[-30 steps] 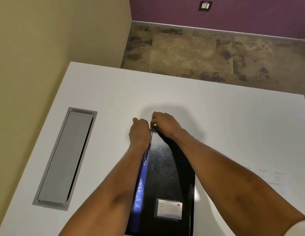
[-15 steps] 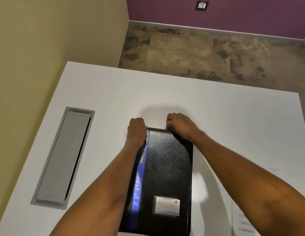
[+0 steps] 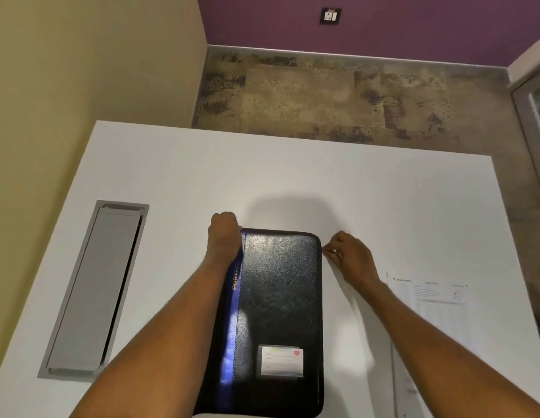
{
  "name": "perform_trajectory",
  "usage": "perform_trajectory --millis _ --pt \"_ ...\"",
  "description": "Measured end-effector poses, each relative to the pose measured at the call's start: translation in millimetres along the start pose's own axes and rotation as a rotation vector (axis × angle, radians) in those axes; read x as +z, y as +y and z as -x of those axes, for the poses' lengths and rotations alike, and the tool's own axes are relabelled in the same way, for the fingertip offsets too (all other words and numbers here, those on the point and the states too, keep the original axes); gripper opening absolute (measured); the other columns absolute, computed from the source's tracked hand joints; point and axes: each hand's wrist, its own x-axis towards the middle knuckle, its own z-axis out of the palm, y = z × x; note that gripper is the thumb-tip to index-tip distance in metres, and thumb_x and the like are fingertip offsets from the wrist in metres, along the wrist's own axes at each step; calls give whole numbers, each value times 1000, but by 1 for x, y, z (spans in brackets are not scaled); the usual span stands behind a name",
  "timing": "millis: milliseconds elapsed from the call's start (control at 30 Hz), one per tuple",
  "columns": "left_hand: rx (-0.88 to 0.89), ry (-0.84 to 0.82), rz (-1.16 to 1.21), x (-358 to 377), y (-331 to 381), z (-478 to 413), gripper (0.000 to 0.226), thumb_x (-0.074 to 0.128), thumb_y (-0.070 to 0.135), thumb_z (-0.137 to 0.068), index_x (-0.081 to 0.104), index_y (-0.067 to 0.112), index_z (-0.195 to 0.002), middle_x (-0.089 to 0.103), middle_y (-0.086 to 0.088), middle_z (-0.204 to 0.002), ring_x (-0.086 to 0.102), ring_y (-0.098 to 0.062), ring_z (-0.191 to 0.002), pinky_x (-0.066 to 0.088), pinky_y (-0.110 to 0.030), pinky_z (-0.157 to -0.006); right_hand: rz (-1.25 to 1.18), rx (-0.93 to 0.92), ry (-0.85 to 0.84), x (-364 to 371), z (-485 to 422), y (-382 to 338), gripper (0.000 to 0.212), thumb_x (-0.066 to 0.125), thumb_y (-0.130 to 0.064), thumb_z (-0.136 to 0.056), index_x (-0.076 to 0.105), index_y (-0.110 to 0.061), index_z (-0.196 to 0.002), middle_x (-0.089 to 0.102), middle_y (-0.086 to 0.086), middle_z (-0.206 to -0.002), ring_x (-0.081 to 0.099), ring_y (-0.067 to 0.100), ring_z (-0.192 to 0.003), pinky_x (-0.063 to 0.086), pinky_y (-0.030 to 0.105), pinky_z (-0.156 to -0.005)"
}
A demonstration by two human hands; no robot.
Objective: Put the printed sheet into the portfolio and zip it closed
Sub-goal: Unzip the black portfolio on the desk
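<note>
The left hand (image 3: 225,236) clamps the closed portfolio's (image 3: 277,312) far corner flat on the surface (image 3: 368,191), steadying it while the right hand's (image 3: 351,257) grip pinches the zipper pull at its right edge (printed sheet (image 3: 437,300) lies outside, just right).

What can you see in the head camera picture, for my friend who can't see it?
A person's left hand presses the far left corner of a closed black portfolio lying on a white table, while the right hand pinches something small, probably the zipper pull, at its far right corner. A printed sheet lies on the table to the right, outside the portfolio.
</note>
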Motion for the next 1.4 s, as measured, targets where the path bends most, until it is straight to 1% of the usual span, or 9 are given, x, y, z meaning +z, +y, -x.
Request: perform_trajectory --millis 300,400,533,667,767,867,1100,1233,1400 --pt "-29 -26 -58 0 6 2 20 50 -6 -92 69 -3 -98 67 -22 -110 68 -38 -96 58 -45 -83 -134 164 149 43 85 -10 12 68 -22 -96 79 -17 -94 67 0 -93 64 23 -83 54 42 -72" --pt "-21 5 -191 4 12 10 24 50 1 -97 67 3 -114 58 -19 -123 61 -36 -110 56 -46 -90 -177 217 149 53 105 -14 13 67 -21 -97 79 -18 -98 67 -1 -95 64 22 -84 54 41 -73" --pt "158 114 -415 26 35 37 31 47 16 -101 63 10 -127 56 -15 -138 52 -34 -127 45 -47 -102 -234 278 152 62 119 -16 15 65 -21 -99 79 -17 -102 68 -1 -99 65 20 -87 56 41 -77" --pt "339 -43 -407 68 66 72 62 41 46 -105 38 15 -159 23 -15 -172 14 -30 -162 13 -56 -129 -254 297 136 63 124 -17 19 62 -26 -101 77 -17 -108 71 2 -107 66 19 -94 59 39 -85" --pt "434 -146 -453 98 87 95 78 35 60 -103 15 22 -167 -1 -8 -177 -12 -26 -163 -3 -67 -126 -244 309 124 64 124 -18 21 60 -30 -102 75 -18 -109 71 2 -106 66 17 -93 59 36 -86" --pt "470 -214 -516 118 98 109 85 38 65 -99 8 25 -168 -11 -7 -176 -21 -28 -161 -1 -78 -119 -268 346 137 64 124 -20 17 61 -30 -101 72 -17 -105 71 2 -101 66 17 -88 60 37 -86" --pt "463 -256 -520 128 100 114 74 51 38 -102 18 24 -166 -5 -7 -176 -14 -30 -162 6 -84 -114 -235 397 120 71 121 -14 24 62 -33 -100 71 -14 -111 72 5 -110 69 21 -95 59 36 -93" --pt "475 -259 -537 126 105 113 69 48 29 -103 19 23 -166 1 -5 -176 -12 -31 -163 6 -86 -114 -182 368 164 77 125 -13 15 71 -26 -95 74 -13 -102 74 6 -100 70 23 -84 62 38 -83" --pt "463 -267 -606 126 110 111 69 46 29 -105 16 23 -166 -1 -3 -176 -11 -31 -163 11 -85 -113 -11 307 85 89 155 -9 15 81 -26 -86 76 -19 -98 75 -1 -94 69 18 -74 61 26 -71"
